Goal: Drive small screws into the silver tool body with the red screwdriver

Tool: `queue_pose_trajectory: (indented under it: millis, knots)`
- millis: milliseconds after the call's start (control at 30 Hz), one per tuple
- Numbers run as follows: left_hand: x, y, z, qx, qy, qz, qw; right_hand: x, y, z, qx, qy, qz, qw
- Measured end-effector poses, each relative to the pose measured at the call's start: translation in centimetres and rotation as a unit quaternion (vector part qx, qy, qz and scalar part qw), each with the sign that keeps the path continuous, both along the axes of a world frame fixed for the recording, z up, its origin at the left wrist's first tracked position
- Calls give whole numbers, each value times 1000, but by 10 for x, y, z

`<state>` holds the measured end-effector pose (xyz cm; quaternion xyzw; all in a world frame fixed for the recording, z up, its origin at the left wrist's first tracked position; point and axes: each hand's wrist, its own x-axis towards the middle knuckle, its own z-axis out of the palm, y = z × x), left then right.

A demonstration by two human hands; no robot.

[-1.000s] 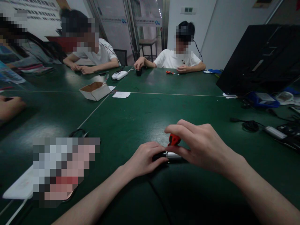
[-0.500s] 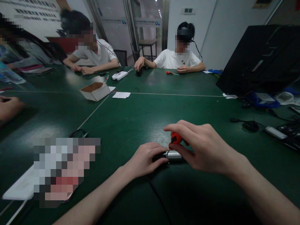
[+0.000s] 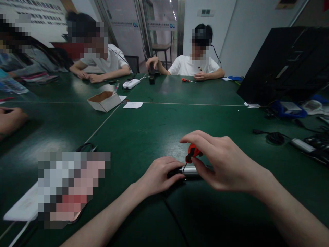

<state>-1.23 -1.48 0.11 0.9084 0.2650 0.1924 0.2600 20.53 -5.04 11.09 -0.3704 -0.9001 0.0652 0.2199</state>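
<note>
A black and silver cylindrical device [image 3: 192, 171] lies on the green table [image 3: 144, 137]. My left hand [image 3: 164, 175] grips its black end between thumb and fingers. Above the silver part, my right hand [image 3: 218, 161] holds a small red and black screwdriver [image 3: 191, 153] by the handle, its shaft slanting down to the joint between the black and silver parts. The tip's exact contact point is too small to tell. A black cable [image 3: 174, 216] runs from near my left hand toward the front edge.
An open cardboard box [image 3: 105, 102] and white paper [image 3: 133, 104] lie further back. A white power strip [image 3: 131, 83] is behind them. At right stand a black monitor [image 3: 285, 65] and coiled cables [image 3: 275, 138]. Two people in white shirts sit opposite; another person's hand [image 3: 11, 120] rests at left.
My right thumb has shifted slightly on the screwdriver handle, showing more of it. My left hand has stayed in place. The person opposite has raised a hand a little at a black object.
</note>
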Motion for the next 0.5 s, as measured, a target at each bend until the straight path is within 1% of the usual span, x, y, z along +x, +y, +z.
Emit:
queue_pose_trajectory:
  millis: [67,133,300,400,500]
  knots:
    - [0,0,0,0,-1,0,1000,1,-1,1,-28,2,5,1000]
    - [0,-1,0,1,-4,1,1000,2,0,1,-24,-3,-2,1000]
    - [0,-2,2,12,-4,5,1000,2,2,-2,45,-16,-28,998]
    - [0,-1,1,14,-3,3,1000,2,2,-3,94,-46,-35,994]
    - [0,-1,0,16,-5,2,1000,2,2,-2,101,-64,-34,992]
